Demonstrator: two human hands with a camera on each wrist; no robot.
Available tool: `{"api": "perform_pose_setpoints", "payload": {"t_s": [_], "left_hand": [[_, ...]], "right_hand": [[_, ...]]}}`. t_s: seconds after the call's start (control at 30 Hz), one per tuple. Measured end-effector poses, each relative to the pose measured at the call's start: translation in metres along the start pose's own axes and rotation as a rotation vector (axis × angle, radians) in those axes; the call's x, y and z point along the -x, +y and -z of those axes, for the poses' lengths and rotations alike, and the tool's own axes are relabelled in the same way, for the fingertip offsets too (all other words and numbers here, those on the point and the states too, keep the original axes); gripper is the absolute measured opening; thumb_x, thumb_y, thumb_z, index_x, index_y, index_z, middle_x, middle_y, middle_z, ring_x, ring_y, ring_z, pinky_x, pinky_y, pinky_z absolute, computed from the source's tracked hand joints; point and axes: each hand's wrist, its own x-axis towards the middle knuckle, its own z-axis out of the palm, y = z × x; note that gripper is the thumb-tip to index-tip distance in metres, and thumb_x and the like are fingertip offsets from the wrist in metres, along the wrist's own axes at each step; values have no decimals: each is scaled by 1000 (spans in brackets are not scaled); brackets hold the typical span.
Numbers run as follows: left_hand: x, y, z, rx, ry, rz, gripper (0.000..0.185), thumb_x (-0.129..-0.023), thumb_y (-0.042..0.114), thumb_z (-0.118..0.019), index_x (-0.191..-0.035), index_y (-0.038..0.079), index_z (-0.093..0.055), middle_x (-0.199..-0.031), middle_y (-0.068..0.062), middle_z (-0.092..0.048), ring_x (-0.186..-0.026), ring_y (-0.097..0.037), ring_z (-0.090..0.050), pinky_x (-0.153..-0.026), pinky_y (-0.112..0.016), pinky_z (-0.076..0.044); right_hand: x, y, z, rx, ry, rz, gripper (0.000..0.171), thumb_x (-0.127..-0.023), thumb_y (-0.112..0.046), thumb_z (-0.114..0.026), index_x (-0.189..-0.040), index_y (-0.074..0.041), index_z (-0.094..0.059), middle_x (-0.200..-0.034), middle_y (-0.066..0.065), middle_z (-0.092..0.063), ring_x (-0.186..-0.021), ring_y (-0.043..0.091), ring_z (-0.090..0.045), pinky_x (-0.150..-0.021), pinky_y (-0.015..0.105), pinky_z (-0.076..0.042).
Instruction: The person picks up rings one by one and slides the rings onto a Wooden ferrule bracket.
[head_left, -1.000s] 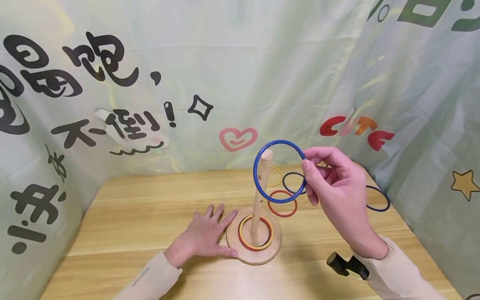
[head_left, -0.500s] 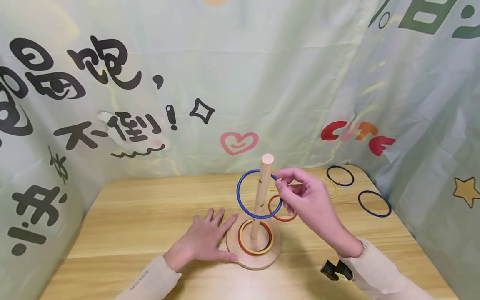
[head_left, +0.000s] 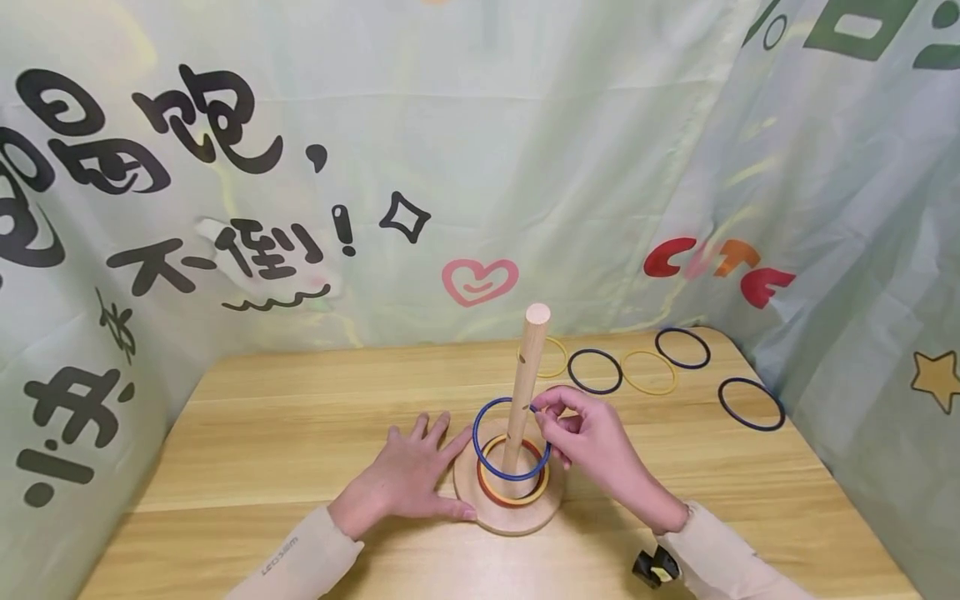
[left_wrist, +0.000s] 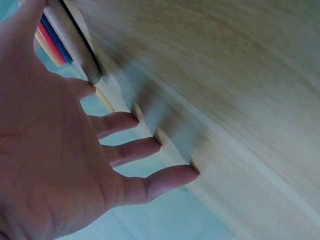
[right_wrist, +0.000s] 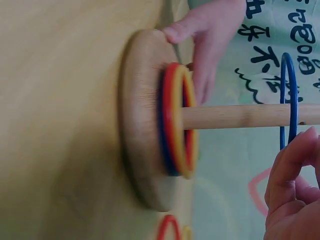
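Note:
A wooden peg [head_left: 531, 354] stands upright on a round wooden base [head_left: 555, 496]. My right hand [head_left: 592, 437] pinches a blue ring [head_left: 513, 478] by its right side between thumb and fingers. That ring encircles the peg partway down, apart from the rings below, as the right wrist view confirms. Stacked on the base lie a yellow ring [right_wrist: 177, 150], a red ring [right_wrist: 168, 100] and, lowest, another blue ring [right_wrist: 162, 125]. With fingers spread, my left hand [head_left: 412, 475] touches the base's left edge with its thumb, its other fingertips lying on the tabletop.
Behind the peg and to its right, several loose rings lie on the wooden table [head_left: 285, 408]: a dark blue ring [head_left: 596, 392], a yellow ring [head_left: 649, 393] and others. A red ring [right_wrist: 169, 220] lies beyond the base. Printed cloth [head_left: 480, 167] surrounds the table's back and sides.
My right hand has brought the blue ring left and down, from beside the peg's top to around the peg's lower part. The left hand stays at the base.

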Motion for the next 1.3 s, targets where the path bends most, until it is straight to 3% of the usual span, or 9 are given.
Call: {"api": "perform_pose_setpoints", "payload": {"t_s": [0.2, 0.47, 1.03, 1.3], "left_hand": [[0, 0, 2, -2, 7, -3, 119, -73, 98, -44, -166, 27, -23, -164, -22, -31, -142, -52, -38, -92, -78, -40], [-1, 0, 2, 11, -1, -5, 118, -73, 98, -44, -166, 28, -21, -165, -22, -29, -143, -52, -37, -93, -79, -39], [0, -1, 1, 8, 6, -7, 118, -74, 98, -42, -166, 29, -20, -165, -23, -30, -143, -53, -37, -93, -79, -39], [0, 0, -1, 30, -8, -7, 119, -74, 98, -43, -166, 28, -18, -166, -24, -26, -144, -55, -34, -94, -81, -37]], "right_hand": [[2, 24, -6, -5, -8, -71, 10, -98, -8, -68, -107, -8, -72, -81, 8, -61, -46, 13, -55, -41, 31, -47], [4, 46, -12, 62, -75, -74, 11, -98, -2, -65, -107, -4, -70, -77, 6, -60, -49, 12, -57, -43, 33, -51], [6, 62, -12, 108, -118, -73, 7, -98, -5, -67, -104, -6, -69, -76, 4, -60, -52, 13, -60, -46, 31, -53], [5, 67, 8, 151, -57, -74, 6, -97, -9, -70, -103, -8, -71, -78, 4, -64, -55, 13, -60, -47, 27, -52]]}}
